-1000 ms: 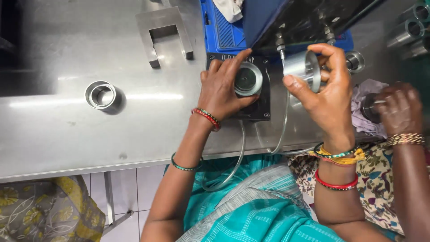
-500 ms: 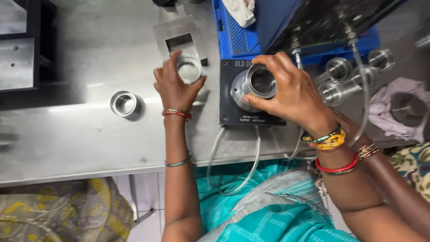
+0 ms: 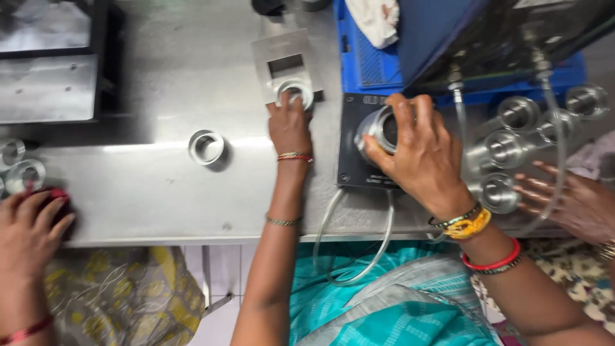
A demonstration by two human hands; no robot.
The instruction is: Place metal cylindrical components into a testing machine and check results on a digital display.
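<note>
My left hand (image 3: 289,125) reaches forward and its fingertips rest on a shiny metal ring (image 3: 295,91) that sits at the notched metal gauge block (image 3: 280,57). My right hand (image 3: 419,152) is wrapped around a second metal ring (image 3: 379,128), which it holds over the black gauge base (image 3: 351,168). Two clear tubes (image 3: 355,247) hang from that base over the table edge. A third ring (image 3: 206,147) lies loose on the steel table (image 3: 141,192), left of my left hand.
A blue crate (image 3: 370,61) with a white cloth (image 3: 378,19) stands at the back. Several metal rings (image 3: 512,147) lie at the right, beside another person's hand (image 3: 567,202). A different person's hand (image 3: 31,227) rests at the left edge near more rings (image 3: 16,168).
My left hand has pushed its ring further forward onto the notched block. My right hand stays on the ring over the black base. Another person's hand has come into view at the left.
</note>
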